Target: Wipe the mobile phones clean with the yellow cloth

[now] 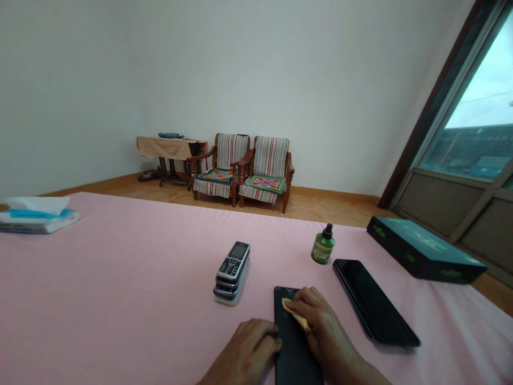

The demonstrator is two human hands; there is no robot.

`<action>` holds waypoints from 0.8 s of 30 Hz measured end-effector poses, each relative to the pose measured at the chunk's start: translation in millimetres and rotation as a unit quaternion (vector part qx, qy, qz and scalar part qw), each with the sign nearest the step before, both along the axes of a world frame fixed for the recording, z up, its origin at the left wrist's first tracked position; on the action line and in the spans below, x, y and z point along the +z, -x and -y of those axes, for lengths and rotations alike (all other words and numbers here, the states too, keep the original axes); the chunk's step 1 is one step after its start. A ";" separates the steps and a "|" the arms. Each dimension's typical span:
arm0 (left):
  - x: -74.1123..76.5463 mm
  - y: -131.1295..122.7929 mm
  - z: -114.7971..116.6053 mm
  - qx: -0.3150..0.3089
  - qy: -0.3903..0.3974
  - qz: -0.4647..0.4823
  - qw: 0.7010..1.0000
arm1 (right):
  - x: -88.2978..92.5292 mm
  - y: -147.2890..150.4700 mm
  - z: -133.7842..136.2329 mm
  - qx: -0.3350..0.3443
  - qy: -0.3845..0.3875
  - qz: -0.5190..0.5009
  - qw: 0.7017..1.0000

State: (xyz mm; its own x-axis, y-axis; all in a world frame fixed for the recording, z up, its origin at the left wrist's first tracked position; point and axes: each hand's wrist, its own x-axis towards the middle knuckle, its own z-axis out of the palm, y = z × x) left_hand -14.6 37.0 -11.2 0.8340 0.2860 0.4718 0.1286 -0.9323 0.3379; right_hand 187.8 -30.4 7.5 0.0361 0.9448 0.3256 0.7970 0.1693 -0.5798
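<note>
A black phone [294, 347] lies flat on the pink table [120, 289] near its front edge. My right hand [316, 321] presses a small yellowish cloth [294, 313] onto the phone's upper part, fingers closed over it. My left hand [248, 347] rests on the phone's left edge with fingers curled against it, steadying it.
A stack of keypad phones [232, 272] stands left of the black phone. A green bottle [323, 246] and a large black tablet [372, 302] lie to the right, a dark box [425, 248] beyond. A tissue pack [36, 214] sits far left. Two chairs [244, 171] stand by the wall.
</note>
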 end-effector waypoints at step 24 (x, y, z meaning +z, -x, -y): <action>3.9 0.9 0.1 -0.021 0.015 -0.017 1.000 | -9.9 -7.0 -42.1 -0.006 -0.037 -0.006 0.999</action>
